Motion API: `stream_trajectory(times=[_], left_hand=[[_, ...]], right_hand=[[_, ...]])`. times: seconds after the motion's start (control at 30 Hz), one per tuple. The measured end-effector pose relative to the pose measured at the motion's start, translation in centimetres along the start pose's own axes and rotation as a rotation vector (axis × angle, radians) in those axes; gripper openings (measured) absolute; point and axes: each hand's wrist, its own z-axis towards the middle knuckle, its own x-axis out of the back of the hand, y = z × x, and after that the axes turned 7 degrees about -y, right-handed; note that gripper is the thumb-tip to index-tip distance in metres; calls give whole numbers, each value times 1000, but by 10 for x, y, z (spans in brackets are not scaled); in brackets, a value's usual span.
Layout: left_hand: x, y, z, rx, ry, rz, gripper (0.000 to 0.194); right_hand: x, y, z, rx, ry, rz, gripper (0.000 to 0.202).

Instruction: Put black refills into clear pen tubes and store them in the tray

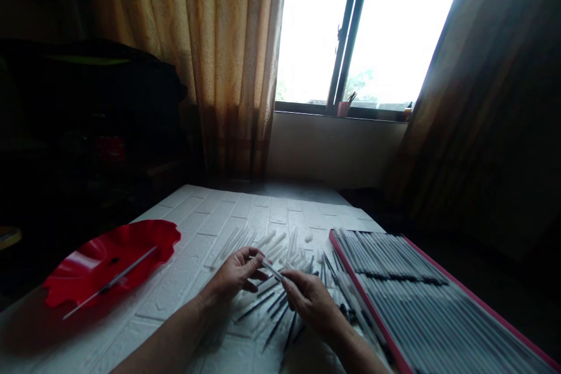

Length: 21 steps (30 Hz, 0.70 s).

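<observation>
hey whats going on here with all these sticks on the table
A person sits at a white table, both hands together over a loose pile of pale tubes and dark thin rods. The left hand and right hand hold one pale tube between their fingertips. To the right lies a red-edged tray packed with rows of finished sticks. To the left, a red wavy dish holds a single stick that juts over its rim.

Bright window (368,29), tan curtains (210,58)
</observation>
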Motion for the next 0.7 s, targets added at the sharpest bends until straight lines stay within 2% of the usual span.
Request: stream_trajectory(times=[0.13, 0.4, 0.57, 0.7], left_hand=[[7, 4, -3, 15, -67, 155, 51], [15, 27, -22, 88, -255, 380, 38], [16, 29, -25, 109, -338, 438, 42], [14, 26, -24, 102, -343, 431, 48]], right_hand=[[1, 1, -2, 6, -2, -57, 32], [9, -9, -5, 22, -97, -131, 32], [9, -8, -6, 31, -127, -148, 32], [9, -8, -6, 37, -143, -175, 34]])
